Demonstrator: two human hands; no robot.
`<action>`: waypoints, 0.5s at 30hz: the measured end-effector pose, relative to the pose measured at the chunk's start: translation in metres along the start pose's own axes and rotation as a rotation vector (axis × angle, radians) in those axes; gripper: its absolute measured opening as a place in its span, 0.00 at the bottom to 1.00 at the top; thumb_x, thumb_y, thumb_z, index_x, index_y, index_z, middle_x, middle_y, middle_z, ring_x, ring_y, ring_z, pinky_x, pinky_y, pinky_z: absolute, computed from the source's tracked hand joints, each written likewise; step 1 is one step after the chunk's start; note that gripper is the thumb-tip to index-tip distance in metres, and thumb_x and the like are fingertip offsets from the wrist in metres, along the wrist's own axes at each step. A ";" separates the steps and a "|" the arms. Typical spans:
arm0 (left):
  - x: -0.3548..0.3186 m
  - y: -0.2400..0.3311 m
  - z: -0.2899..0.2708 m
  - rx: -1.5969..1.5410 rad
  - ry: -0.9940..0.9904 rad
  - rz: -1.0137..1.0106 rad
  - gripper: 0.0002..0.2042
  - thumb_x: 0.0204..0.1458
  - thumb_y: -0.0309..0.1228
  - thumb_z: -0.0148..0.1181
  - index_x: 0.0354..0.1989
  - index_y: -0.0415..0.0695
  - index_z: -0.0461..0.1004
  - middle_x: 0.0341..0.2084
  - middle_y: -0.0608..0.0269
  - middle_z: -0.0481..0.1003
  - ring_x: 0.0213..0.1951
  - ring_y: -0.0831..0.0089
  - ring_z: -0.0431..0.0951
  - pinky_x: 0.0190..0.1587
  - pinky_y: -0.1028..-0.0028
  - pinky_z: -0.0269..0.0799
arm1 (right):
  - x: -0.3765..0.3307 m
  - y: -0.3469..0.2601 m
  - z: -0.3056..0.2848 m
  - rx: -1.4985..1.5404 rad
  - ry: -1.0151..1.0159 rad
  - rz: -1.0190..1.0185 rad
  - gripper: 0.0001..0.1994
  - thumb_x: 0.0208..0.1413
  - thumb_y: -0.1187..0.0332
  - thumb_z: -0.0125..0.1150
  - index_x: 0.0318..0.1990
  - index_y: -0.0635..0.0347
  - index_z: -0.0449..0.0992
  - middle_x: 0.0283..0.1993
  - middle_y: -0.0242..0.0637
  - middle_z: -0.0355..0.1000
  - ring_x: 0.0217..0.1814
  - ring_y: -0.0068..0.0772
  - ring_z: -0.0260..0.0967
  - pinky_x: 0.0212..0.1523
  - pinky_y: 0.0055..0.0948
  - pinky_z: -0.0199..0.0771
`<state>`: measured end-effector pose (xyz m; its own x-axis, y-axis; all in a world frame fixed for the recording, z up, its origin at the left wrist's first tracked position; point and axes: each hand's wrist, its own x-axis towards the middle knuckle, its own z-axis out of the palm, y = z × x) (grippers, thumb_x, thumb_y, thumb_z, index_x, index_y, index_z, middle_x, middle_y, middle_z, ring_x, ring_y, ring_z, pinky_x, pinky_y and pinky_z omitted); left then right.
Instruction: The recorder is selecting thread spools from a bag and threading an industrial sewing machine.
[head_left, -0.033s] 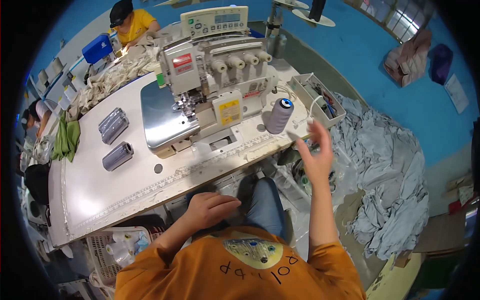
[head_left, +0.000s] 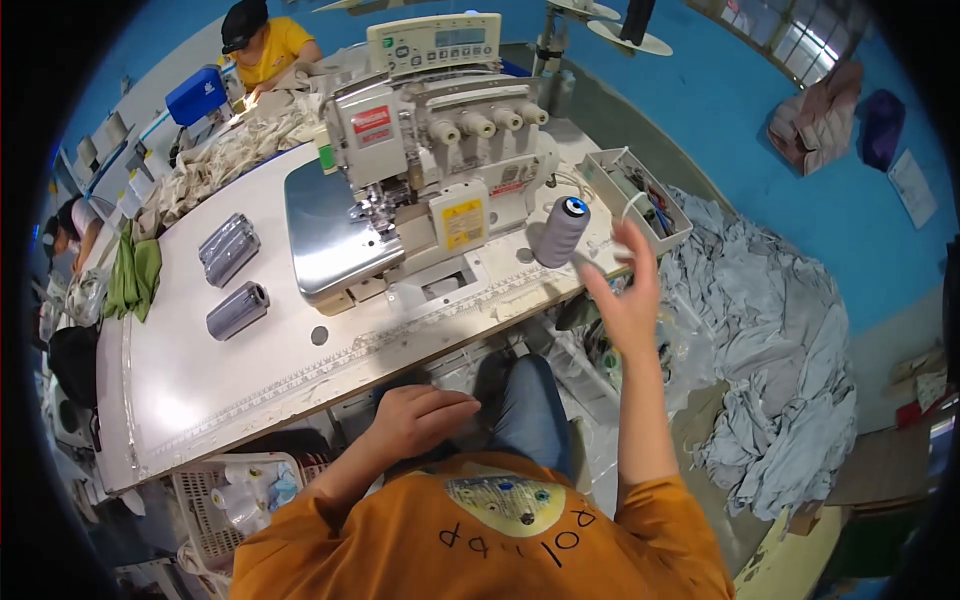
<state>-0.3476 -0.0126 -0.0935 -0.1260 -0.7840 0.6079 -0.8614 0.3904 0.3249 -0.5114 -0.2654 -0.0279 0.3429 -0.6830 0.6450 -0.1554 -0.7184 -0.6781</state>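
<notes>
Lower left, below the table edge, a white lattice basket (head_left: 203, 518) holds clear-wrapped pieces, some pale blue (exact contents unclear). Two film-wrapped grey rolls (head_left: 229, 250) lie on the tabletop (head_left: 180, 390). The left hand (head_left: 420, 415) is over the lap, fingers together and slightly bent; no object shows (its palm is hidden). Centre: sewing machine (head_left: 430, 160). To its right, a lavender-grey thread cone (head_left: 563, 232) stands upright on the table. The right hand (head_left: 632, 303), thumb and fingers spread wide and empty, has shifted slightly toward the cone: the gap is narrower, the cone ungrasped (contact cannot be confirmed). Beyond, an open white box (head_left: 672, 238) contains cords and small items.
</notes>
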 end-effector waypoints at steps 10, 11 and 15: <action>0.030 0.010 0.005 -0.244 0.275 -0.208 0.22 0.45 0.22 0.63 0.52 0.47 0.71 0.44 0.61 0.75 0.40 0.63 0.78 0.38 0.72 0.74 | 0.014 0.018 0.018 0.322 -0.058 0.387 0.24 0.53 0.67 0.65 0.56 0.62 0.65 0.47 0.34 0.72 0.46 0.25 0.70 0.45 0.27 0.72; 0.040 0.009 0.007 -0.319 0.353 -0.247 0.27 0.46 0.22 0.64 0.57 0.46 0.67 0.49 0.57 0.73 0.45 0.61 0.76 0.44 0.72 0.73 | 0.006 0.017 0.013 0.530 0.000 0.476 0.23 0.55 0.68 0.64 0.56 0.62 0.65 0.46 0.34 0.72 0.45 0.24 0.70 0.44 0.28 0.72; 0.097 0.019 0.023 -0.984 0.504 -0.395 0.35 0.48 0.23 0.65 0.63 0.43 0.53 0.60 0.53 0.62 0.57 0.60 0.68 0.54 0.68 0.69 | -0.025 -0.035 -0.004 0.874 -0.047 0.637 0.22 0.57 0.65 0.62 0.56 0.64 0.63 0.46 0.34 0.69 0.43 0.23 0.69 0.42 0.26 0.73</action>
<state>-0.3873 -0.0923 -0.0455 0.4644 -0.7404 0.4858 -0.0176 0.5408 0.8410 -0.5180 -0.2237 -0.0192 0.4708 -0.8783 0.0835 0.3902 0.1224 -0.9126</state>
